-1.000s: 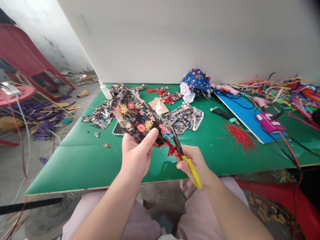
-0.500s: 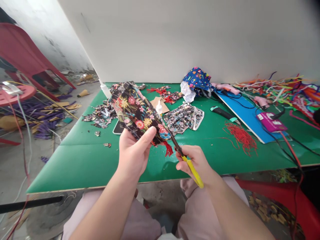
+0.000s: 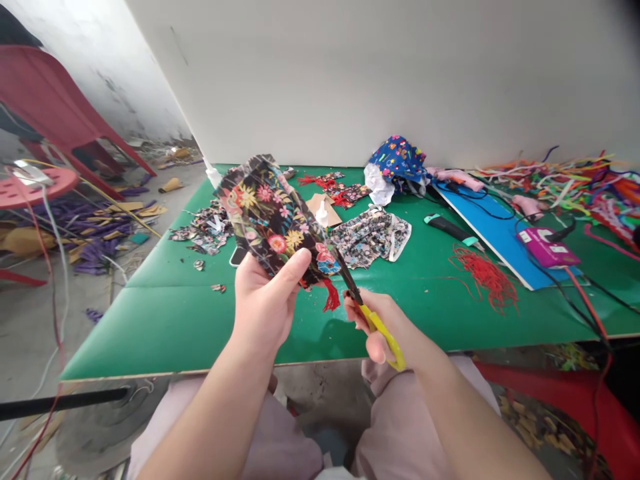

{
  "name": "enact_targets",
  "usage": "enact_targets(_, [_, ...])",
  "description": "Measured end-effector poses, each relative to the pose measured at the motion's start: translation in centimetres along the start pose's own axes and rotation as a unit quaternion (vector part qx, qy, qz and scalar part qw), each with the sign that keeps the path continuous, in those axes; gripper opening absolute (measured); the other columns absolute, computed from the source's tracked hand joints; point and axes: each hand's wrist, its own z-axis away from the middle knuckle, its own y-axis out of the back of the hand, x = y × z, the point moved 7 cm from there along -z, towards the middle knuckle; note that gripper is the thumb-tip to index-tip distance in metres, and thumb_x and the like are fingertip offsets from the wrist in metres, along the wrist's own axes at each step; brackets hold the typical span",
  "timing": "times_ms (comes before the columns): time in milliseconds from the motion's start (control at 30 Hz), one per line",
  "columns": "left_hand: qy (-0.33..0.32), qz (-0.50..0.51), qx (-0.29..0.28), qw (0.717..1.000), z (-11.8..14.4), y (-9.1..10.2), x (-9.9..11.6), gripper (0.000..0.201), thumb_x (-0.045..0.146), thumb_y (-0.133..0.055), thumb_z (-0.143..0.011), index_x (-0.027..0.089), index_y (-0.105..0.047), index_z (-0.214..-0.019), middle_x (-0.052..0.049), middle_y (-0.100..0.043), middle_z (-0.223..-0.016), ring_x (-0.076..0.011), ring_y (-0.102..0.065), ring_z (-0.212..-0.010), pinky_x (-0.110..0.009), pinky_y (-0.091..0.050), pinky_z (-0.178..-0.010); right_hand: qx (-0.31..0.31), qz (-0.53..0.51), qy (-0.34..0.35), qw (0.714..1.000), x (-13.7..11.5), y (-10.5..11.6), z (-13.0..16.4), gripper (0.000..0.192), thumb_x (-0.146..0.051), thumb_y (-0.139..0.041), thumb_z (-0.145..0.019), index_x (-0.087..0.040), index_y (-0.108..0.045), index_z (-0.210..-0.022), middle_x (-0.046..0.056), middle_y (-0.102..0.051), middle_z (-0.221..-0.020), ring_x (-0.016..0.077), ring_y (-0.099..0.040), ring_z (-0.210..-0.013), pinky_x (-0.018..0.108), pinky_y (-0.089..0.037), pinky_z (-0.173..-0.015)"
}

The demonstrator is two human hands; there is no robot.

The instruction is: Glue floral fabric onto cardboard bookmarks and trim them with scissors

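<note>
A left hand (image 3: 264, 300) pinches a folded floral cloth (image 3: 275, 223), thumb pressed on top and fingers hidden beneath, while the right hand (image 3: 400, 327) grips yellow-handled scissors (image 3: 371, 316) whose dark blades lie along the cloth's right edge. The cloth is held up over a green table (image 3: 165, 323), back from its front edge. The risk appears to lie in the unseen fingers: should the fold slip or the blades swing inward, they could nick skin or printed fabric. The red tassel (image 3: 331, 295), hanging loose near the blades, could be snipped if it swings across. Both forearms reach over the front edge, wrists apart, the left palm turned inward, the right thumb at the scissors' handle. Beyond lie a patterned piece (image 3: 367, 237) and, toward the left edge, scraps (image 3: 207, 233); toward the right edge, a utility knife (image 3: 450, 230), red threads (image 3: 485, 277) and a blue board (image 3: 493, 230).
</note>
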Motion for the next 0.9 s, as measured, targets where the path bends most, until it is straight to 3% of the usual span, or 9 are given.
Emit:
enact_targets(133, [-0.01, 0.008, 0.0, 1.0, -0.2, 0.1, 0.2, 0.032, 0.025, -0.073, -0.071, 0.026, -0.066, -0.102, -0.002, -0.071, -0.1, -0.0224, -0.066, -0.096, -0.037, -0.054, -0.088, -0.051, -0.071, -0.021, 0.996, 0.4, -0.5, 0.0, 0.057, -0.073, -0.057, -0.063, -0.021, -0.047, -0.081, -0.003, -0.047, -0.07, 0.0102, -0.036, -0.059, 0.023, -0.029, -0.049])
enact_targets(300, [-0.011, 0.004, 0.012, 1.0, -0.5, 0.7, 0.4, 0.033, 0.027, -0.076, -0.068, 0.024, -0.067, -0.1, -0.004, -0.071, -0.098, -0.0231, -0.067, -0.095, -0.037, -0.054, -0.088, -0.07, -0.12, -0.012, 0.99, 0.1, -0.6, 0.0, 0.071, -0.084, -0.051, -0.05, -0.02, -0.046, -0.08, -0.002, -0.045, -0.073, 0.0101, -0.035, -0.061, 0.023, -0.03, -0.05])
enact_targets(433, [-0.017, -0.001, 0.01, 1.0, -0.8, 1.0, 0.4, 0.032, 0.026, -0.076, -0.067, 0.021, -0.068, -0.097, -0.004, -0.072, -0.095, -0.0228, -0.067, -0.093, -0.037, -0.053, -0.087, -0.073, -0.09, -0.024, 0.993, -0.3, -0.6, 0.1, 0.057, -0.073, -0.056, -0.064, -0.02, -0.046, -0.082, -0.002, -0.047, -0.072, 0.0107, -0.038, -0.062, 0.022, -0.032, -0.052])
enact_targets(533, [-0.021, -0.005, 0.014, 1.0, -0.9, 1.2, 0.5, 0.035, 0.025, -0.077, -0.065, 0.02, -0.068, -0.098, -0.004, -0.072, -0.094, -0.0222, -0.068, -0.091, -0.036, -0.054, -0.086, -0.04, -0.06, -0.025, 0.997, -0.7, 0.0, -0.2, 0.051, -0.066, -0.059, -0.068, -0.019, -0.049, -0.085, -0.001, -0.049, -0.073, 0.0103, -0.039, -0.061, 0.022, -0.035, -0.053])
enact_targets(700, [-0.032, -0.014, 0.021, 0.999, -1.4, 1.6, 0.7, 0.03, 0.024, -0.075, -0.068, 0.019, -0.069, -0.097, -0.003, -0.072, -0.091, -0.0204, -0.068, -0.088, -0.034, -0.055, -0.083, 0.106, 0.118, -0.069, 0.985, 0.1, 3.1, -0.4, 0.038, -0.055, -0.063, -0.072, -0.018, -0.051, -0.072, -0.001, -0.053, -0.067, 0.0103, -0.047, -0.058, 0.022, -0.038, -0.054])
enact_targets(800, [-0.049, -0.024, 0.012, 0.998, -1.5, 1.7, 0.8, 0.026, 0.022, -0.073, -0.07, 0.019, -0.069, -0.095, -0.003, -0.072, -0.091, -0.0185, -0.067, -0.088, -0.031, -0.056, -0.082, 0.119, 0.159, -0.083, 0.977, 1.0, 4.1, -0.4, 0.035, -0.05, -0.068, -0.068, -0.02, -0.051, -0.072, -0.002, -0.058, -0.065, 0.0118, -0.054, -0.056, 0.023, -0.04, -0.054])
enact_targets(900, [-0.053, -0.04, 0.007, 0.998, -1.6, 1.9, 0.7, 0.027, 0.022, -0.074, -0.07, 0.019, -0.069, -0.097, -0.003, -0.072, -0.092, -0.018, -0.067, -0.087, -0.03, -0.056, -0.08, 0.106, 0.101, -0.097, 0.984, 2.1, 4.6, -0.4, 0.036, -0.048, -0.069, -0.067, -0.022, -0.052, -0.084, 0.002, -0.067, -0.078, 0.0169, -0.064, -0.071, 0.026, -0.047, -0.064])
